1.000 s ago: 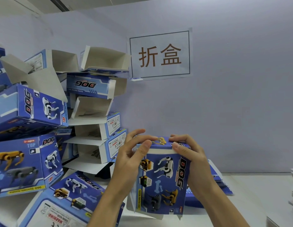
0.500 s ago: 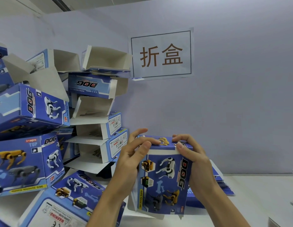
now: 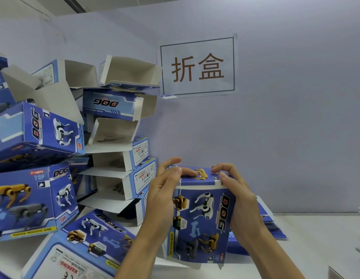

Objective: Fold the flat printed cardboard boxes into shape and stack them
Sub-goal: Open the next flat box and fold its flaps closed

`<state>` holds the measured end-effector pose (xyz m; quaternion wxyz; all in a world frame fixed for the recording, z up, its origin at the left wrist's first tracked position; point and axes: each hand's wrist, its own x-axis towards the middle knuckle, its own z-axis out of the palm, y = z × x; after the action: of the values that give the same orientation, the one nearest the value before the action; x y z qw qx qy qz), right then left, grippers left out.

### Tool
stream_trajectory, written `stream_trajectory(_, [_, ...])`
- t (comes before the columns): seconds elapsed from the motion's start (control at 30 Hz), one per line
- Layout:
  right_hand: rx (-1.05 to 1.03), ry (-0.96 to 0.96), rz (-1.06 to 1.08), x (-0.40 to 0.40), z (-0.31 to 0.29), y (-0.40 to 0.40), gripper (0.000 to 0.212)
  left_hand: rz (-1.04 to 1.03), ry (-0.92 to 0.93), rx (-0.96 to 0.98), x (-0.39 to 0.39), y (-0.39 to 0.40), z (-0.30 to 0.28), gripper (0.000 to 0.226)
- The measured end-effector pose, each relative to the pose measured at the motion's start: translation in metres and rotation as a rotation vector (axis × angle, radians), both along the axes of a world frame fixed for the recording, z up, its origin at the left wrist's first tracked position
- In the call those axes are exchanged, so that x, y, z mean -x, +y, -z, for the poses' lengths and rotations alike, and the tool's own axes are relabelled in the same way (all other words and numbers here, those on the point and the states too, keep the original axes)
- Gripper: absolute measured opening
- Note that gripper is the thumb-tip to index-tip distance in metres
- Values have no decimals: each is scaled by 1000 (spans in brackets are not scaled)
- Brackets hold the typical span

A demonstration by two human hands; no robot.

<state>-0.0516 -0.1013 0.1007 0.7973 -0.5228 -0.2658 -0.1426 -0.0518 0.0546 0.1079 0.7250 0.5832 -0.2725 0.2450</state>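
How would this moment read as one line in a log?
step: closing top flap | left hand: holds box | right hand: holds box | pile of folded boxes: left

Packing workshop: piled printed boxes

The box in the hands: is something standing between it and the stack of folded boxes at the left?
Nothing visible does. Both hands, left hand and right hand, hold the box upright, and the gap toward the stack of folded boxes looks open.
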Motion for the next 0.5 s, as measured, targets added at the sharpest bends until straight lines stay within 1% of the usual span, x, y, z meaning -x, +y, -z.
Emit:
stream_trajectory(0.07, [9, -9, 11, 0, 0, 3, 19, -41, -2, 6, 1, 0, 2, 18])
stream_trajectory(0.17, [38, -21, 67, -2, 1, 8, 17, 9, 25, 51, 0, 1, 5, 26])
stream_trajectory(0.23, [40, -25, 106, -2, 2, 9, 15, 9, 5, 27, 1, 0, 6, 31])
stream_trajectory(0.37, [1, -22, 123, -4, 2, 6, 12, -114, -36, -34, 2, -6, 4, 25])
stream_trajectory(0.43, [-1, -21, 96, -3, 1, 5, 17, -195, -65, -63, 1, -6, 3, 29])
stream_trajectory(0.5, [16, -13, 79, -1, 1, 6, 19, -200, -53, -48, -1, -5, 2, 31])
